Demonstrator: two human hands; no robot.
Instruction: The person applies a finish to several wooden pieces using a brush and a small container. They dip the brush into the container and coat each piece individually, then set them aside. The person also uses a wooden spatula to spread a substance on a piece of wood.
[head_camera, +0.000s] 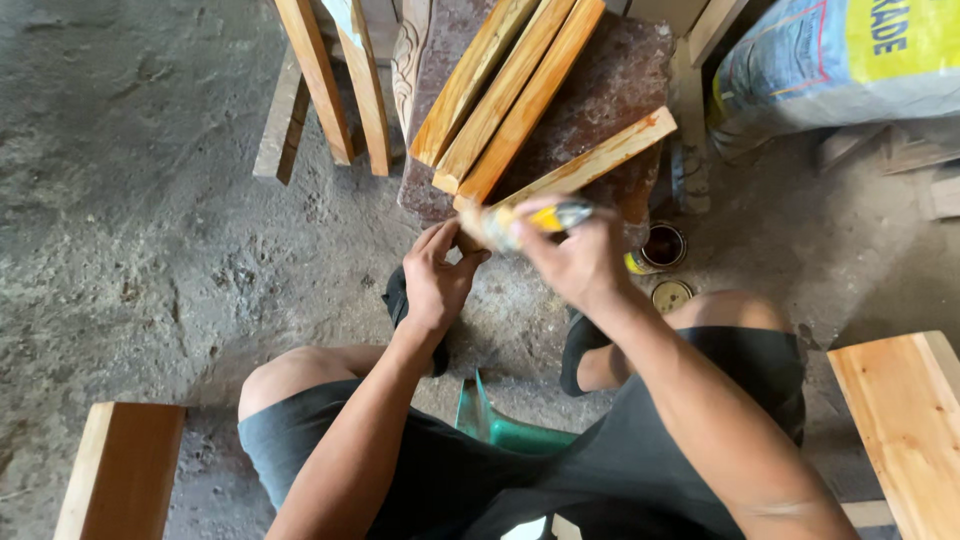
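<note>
The left hand (435, 275) grips the near end of a wood strip (580, 168). The right hand (575, 255) is closed on a yellow brush (545, 218) at that end. The strip lies on a reddish stone bench (610, 90), above a rough grey concrete floor (150, 200).

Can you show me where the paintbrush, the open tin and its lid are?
paintbrush (560, 215), head view, on its metal band.
open tin (662, 245), head view, on the dark liquid inside.
lid (671, 296), head view, on its round top.

The brush (545, 218) in the right hand (580, 262) was motion-blurred, its bristles indistinct. The sack (840, 62) ran off the top edge.
</note>
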